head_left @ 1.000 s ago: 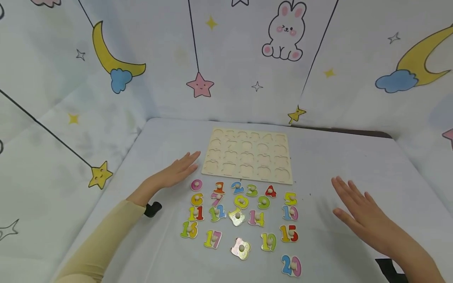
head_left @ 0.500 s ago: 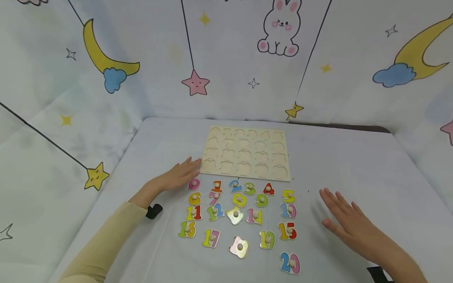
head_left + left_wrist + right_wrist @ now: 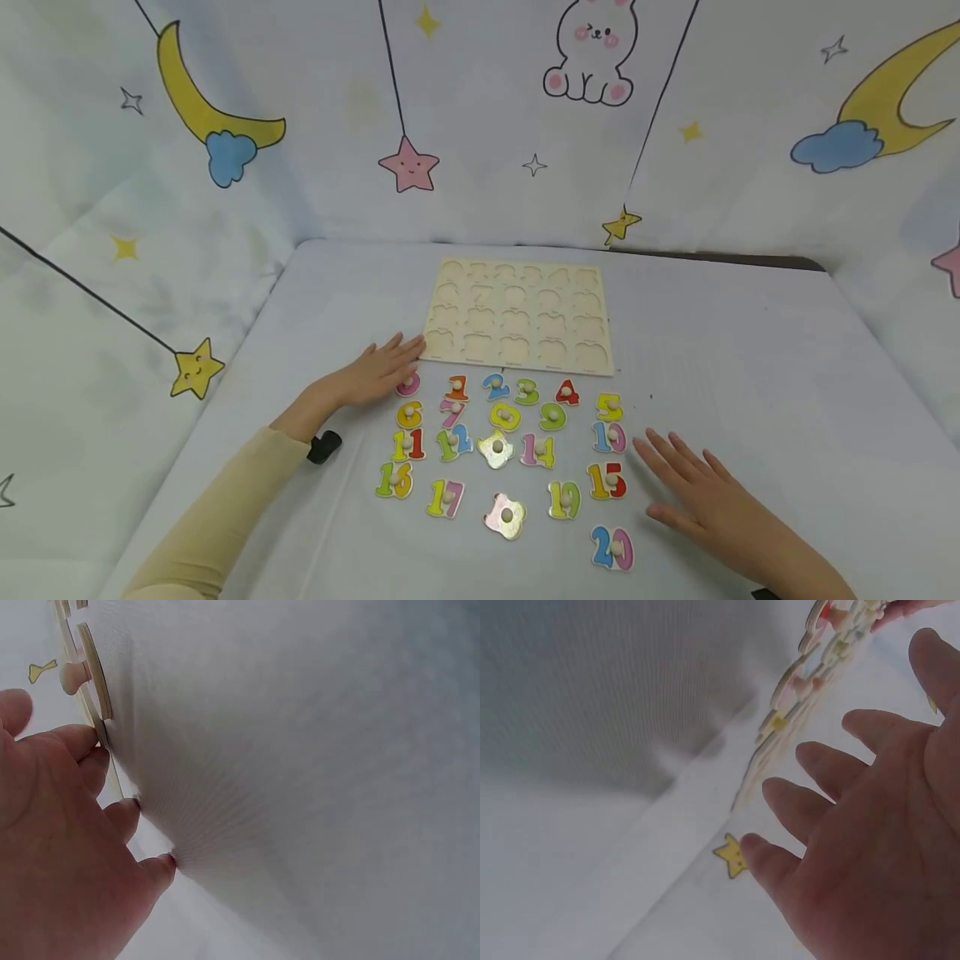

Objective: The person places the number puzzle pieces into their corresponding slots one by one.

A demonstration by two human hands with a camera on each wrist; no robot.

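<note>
In the head view my left hand [image 3: 378,371] lies with extended fingers at the front left corner of the wooden puzzle board [image 3: 517,317]. It partly covers the pink number 0 piece [image 3: 408,385]. The left wrist view has the fingertips on the cloth and at the board's edge, beside a knobbed piece [image 3: 94,671]. My right hand [image 3: 705,500] spreads its fingers right of the number 10 piece [image 3: 609,437] and number 15 piece [image 3: 607,481], holding nothing. In the right wrist view that hand [image 3: 870,817] is beside the row of pieces [image 3: 802,686].
Several knobbed number pieces, such as the 17 [image 3: 446,498] and the 20 [image 3: 612,548], lie in rows before the board. Glare hides the figure on two shiny pieces. White cloth [image 3: 720,333] covers the table; a patterned curtain [image 3: 480,100] hangs behind.
My right hand has moved left and downward in the view, toward the number pieces. My left hand has come down to the board's corner and over the 0. The head view has tilted slightly.
</note>
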